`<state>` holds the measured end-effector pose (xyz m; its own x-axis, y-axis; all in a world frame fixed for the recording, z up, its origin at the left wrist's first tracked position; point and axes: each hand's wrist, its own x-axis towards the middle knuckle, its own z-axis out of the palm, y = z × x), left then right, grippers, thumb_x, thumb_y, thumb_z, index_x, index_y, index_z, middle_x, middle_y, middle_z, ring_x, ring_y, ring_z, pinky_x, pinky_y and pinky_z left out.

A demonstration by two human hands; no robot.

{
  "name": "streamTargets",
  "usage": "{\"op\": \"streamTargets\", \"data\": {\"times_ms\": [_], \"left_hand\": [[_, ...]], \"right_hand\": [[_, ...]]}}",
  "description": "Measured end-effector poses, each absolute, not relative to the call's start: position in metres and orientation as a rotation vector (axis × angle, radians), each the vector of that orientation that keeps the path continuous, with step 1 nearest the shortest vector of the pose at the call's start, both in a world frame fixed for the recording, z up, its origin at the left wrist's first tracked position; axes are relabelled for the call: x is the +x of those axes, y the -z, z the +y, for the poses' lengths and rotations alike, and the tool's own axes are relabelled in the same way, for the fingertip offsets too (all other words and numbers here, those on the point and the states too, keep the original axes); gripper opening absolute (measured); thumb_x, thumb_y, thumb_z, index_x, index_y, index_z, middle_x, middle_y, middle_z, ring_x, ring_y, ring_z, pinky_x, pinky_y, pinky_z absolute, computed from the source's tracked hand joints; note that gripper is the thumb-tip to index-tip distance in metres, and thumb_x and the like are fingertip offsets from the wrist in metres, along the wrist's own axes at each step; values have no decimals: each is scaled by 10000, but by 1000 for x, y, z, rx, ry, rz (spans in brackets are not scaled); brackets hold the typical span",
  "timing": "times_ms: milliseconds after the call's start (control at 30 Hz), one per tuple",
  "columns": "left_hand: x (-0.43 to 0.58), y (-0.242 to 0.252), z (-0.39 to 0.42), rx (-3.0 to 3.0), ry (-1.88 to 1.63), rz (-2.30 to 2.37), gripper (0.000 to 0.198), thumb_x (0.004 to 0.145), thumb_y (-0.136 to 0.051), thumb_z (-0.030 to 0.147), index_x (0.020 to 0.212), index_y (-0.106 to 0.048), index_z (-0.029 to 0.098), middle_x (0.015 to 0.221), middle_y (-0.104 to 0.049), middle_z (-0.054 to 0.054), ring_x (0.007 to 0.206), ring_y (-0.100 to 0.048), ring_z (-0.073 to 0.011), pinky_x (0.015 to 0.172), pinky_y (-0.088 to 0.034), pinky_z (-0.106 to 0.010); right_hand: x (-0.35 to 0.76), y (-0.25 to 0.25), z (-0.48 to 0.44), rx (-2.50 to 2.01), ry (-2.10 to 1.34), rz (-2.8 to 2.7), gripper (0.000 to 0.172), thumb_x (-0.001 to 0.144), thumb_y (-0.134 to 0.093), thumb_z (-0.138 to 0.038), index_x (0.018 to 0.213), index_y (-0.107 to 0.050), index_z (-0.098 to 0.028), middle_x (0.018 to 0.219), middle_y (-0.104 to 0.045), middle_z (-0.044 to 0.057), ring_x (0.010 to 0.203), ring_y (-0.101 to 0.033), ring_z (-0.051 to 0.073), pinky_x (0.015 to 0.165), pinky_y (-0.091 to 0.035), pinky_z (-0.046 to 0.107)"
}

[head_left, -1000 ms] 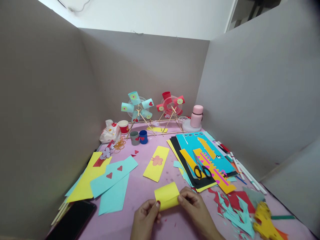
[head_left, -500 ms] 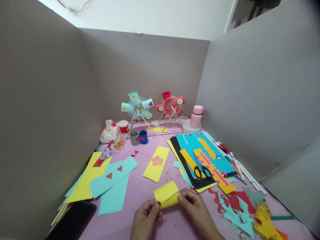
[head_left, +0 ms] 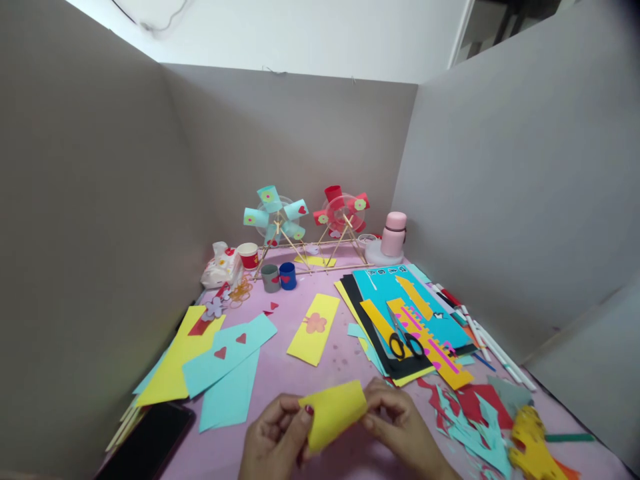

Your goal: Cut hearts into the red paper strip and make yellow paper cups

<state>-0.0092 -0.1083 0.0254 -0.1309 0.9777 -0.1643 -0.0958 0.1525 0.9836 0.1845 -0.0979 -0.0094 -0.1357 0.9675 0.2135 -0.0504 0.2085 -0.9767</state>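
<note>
A curved piece of yellow paper (head_left: pixel 336 412) is held between both hands above the near middle of the table. My left hand (head_left: pixel 280 433) pinches its left end, with the thumb in front. At its right end, my right hand (head_left: pixel 395 420) grips the edge between thumb and fingers. Beyond the hands lies a yellow strip (head_left: pixel 327 310) with a pink flower shape on it. Scissors (head_left: pixel 400 337) with black handles rest on stacked coloured sheets to the right.
Two stick-and-paper wheels (head_left: pixel 278 220) stand at the back, near a grey and a blue paper ring (head_left: pixel 287 276). A phone (head_left: pixel 147 440) lies front left, paper scraps (head_left: pixel 480 427) front right, and a pink bottle (head_left: pixel 394 235) back right. Grey panels enclose the table.
The yellow paper has turned and come nearer; its overlapping flap no longer shows, and a single curved face is seen. My left hand has shifted slightly left.
</note>
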Motion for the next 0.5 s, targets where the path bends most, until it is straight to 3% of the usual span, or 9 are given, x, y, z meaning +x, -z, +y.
{"op": "streamTargets", "data": {"times_ms": [133, 233, 400, 500], "left_hand": [[-16, -30, -92, 982, -1170, 1290, 398, 681, -674, 566, 735, -583, 183, 405, -432, 85, 373, -383, -76, 412, -310, -168], [-15, -12, -75, 1159, -1075, 1360, 337, 772, -579, 511, 748, -561, 176, 435, -432, 83, 391, -409, -89, 428, -330, -182], [-14, 18, -64, 1377, -987, 1480, 288, 791, -557, 433, 680, -579, 167, 524, -556, 19, 456, -521, -141, 440, -383, -220], [-17, 21, -65, 1564, -988, 1547, 224, 803, -562, 377, 752, -640, 174, 692, -661, -34, 621, -613, -204, 573, -475, -285]], "right_hand": [[186, 16, -105, -1044, -1642, -1209, 445, 600, -756, -596, 569, -604, -178, 478, -505, -39, 426, -420, 90, 452, -319, 220], [181, 24, -103, -1208, -1763, -1216, 465, 600, -701, -623, 576, -547, -185, 439, -506, -47, 361, -420, 75, 387, -304, 191], [173, 31, -96, -1419, -1691, -1272, 267, 695, -610, -339, 512, -484, -191, 361, -514, -55, 255, -398, 57, 282, -221, 147], [174, 33, -95, -1508, -1651, -1301, 203, 696, -547, -244, 511, -478, -195, 339, -512, -68, 228, -383, 48, 262, -204, 131]]}}
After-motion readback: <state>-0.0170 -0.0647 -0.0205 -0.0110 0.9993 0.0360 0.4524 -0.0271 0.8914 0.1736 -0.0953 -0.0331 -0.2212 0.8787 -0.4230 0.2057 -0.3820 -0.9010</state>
